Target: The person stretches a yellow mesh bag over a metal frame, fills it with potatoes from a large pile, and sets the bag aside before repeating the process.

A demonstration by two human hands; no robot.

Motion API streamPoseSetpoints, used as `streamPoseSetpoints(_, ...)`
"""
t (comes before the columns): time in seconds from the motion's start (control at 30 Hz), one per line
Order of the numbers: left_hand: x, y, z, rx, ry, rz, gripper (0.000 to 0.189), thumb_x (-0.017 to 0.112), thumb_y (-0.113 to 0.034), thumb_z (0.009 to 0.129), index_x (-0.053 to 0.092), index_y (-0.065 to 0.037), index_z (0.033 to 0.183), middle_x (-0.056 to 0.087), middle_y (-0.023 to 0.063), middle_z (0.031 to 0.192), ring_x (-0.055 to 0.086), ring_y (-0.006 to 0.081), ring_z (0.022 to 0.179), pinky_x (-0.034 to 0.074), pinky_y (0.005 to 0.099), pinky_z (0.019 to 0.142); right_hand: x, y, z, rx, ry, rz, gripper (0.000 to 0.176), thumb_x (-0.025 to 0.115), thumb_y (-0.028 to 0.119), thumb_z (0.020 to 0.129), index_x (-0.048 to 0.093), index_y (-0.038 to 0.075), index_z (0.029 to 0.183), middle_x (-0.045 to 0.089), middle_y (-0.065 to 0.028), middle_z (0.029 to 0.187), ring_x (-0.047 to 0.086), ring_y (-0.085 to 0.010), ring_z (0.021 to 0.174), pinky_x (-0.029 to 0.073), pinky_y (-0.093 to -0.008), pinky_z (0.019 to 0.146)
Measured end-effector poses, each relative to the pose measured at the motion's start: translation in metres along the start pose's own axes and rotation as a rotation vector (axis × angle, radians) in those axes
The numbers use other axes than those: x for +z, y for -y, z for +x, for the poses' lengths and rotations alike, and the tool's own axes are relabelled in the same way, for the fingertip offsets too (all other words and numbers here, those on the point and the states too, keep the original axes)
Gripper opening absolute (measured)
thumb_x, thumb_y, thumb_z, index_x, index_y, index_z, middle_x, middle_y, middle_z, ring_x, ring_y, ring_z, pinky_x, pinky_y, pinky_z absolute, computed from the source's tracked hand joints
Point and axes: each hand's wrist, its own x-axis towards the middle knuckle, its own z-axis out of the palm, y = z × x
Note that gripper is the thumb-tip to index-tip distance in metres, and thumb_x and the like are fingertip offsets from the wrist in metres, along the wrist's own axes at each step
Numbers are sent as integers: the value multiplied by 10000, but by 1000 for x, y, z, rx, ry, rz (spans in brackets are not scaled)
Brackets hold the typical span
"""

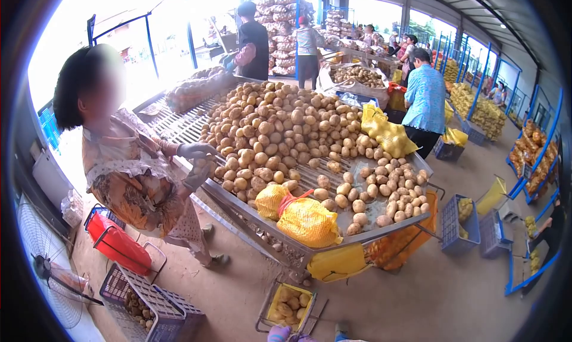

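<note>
At the bottom edge, my left hand (278,333) shows as a small patch of purple glove. Close beside it, only a sliver of what looks like my right hand (302,338) is in view. The fingers of both are too small and cut off to make out. Just beyond them stands a metal frame holding a yellow mesh bag (274,309) with potatoes (290,306) inside. Above that is a slatted metal sorting table (381,219) heaped with potatoes (268,124). A filled yellow mesh bag (310,221) with a red tie lies on its near corner.
A gloved co-worker (128,157) stands at the table's left side; another person (424,100) stands at its right. Plastic crates (146,303) and a red bag on a frame (119,245) are on the floor at left. Crates (460,223) also stand at right.
</note>
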Motion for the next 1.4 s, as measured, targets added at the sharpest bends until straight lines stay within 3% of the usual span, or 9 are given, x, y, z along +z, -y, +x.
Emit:
streamPoseSetpoints(0.4, 9, -2, -3, 3, -230, -247, 301, 676, -324, 852, 694, -30, 795, 674, 80, 667, 652, 215, 604, 515, 375, 592, -37, -6, -53, 116, 386, -124, 344, 368, 260, 1091, 536, 148, 1370, 634, -175, 731, 674, -328, 710, 544, -430, 601)
streamPoseSetpoints(0.53, -16, 10, -5, -313, -78, -476, 509, 689, -466, 819, 743, 32, 914, 747, 197, 850, 732, 360, 857, 552, 455, 811, -54, 1, -67, 127, 498, -130, 349, 377, 274, 1090, 530, 165, 1385, 646, -184, 750, 679, -335, 727, 548, -442, 612)
streamPoseSetpoints(0.63, -26, 1, -8, -253, -132, -254, 451, 716, -405, 820, 753, 24, 952, 756, 197, 906, 734, 343, 886, 544, 428, 809, -96, 12, -62, 178, 623, -49, 595, 556, 454, 1017, 408, 184, 1526, 683, -209, 1130, 701, -350, 895, 552, -539, 796)
streamPoseSetpoints(0.7, -25, 4, -4, -263, -218, -386, 363, 713, -364, 826, 722, -2, 853, 699, 129, 763, 680, 268, 724, 520, 388, 680, -162, 62, -16, 710, 486, -7, 521, 491, 538, 1039, 651, 114, 1294, 717, -36, 1246, 673, -237, 1164, 504, -422, 1015)
streamPoseSetpoints(0.77, -21, 23, 3, -257, -364, -512, 328, 699, -336, 832, 713, -15, 767, 660, 69, 636, 638, 202, 571, 516, 361, 577, -158, 62, 16, 605, 126, 234, 448, 520, 451, 1050, 681, 69, 1221, 754, -68, 983, 729, -244, 928, 560, -352, 839)
streamPoseSetpoints(0.87, -36, 11, -16, -326, -157, -392, 464, 713, -392, 855, 731, 3, 1098, 758, 187, 1033, 728, 324, 967, 549, 411, 853, -132, 76, 95, 694, 140, 949, 497, 500, 495, 1050, 689, 62, 1203, 756, -40, 1031, 709, -163, 867, 560, -286, 748)
streamPoseSetpoints(0.9, -27, 17, -23, 86, -205, -404, 439, 723, -335, 867, 722, 28, 1112, 757, 159, 1031, 728, 251, 917, 549, 350, 803, -124, 85, 124, 754, 163, 1072, 510, 509, 508, 1042, 690, 54, 1189, 753, -42, 1018, 703, -151, 821, 559, -267, 713)
streamPoseSetpoints(1.03, -16, 37, -38, 66, -218, -441, 423, 720, -336, 870, 717, 22, 1095, 747, 152, 1012, 717, 246, 898, 540, 349, 788, -33, 85, 206, 1069, 349, 1295, 511, 548, 504, 1009, 654, 33, 1175, 741, -88, 971, 733, -216, 760, 583, -302, 593)
streamPoseSetpoints(1.4, -10, 55, -44, 48, -317, -618, 370, 710, -339, 883, 695, 0, 1032, 711, 129, 943, 675, 229, 830, 506, 344, 733, -41, 113, 209, 1219, 346, 1125, 627, 595, 578, 963, 560, 21, 1247, 712, -183, 1039, 749, -290, 863, 618, -390, 638)
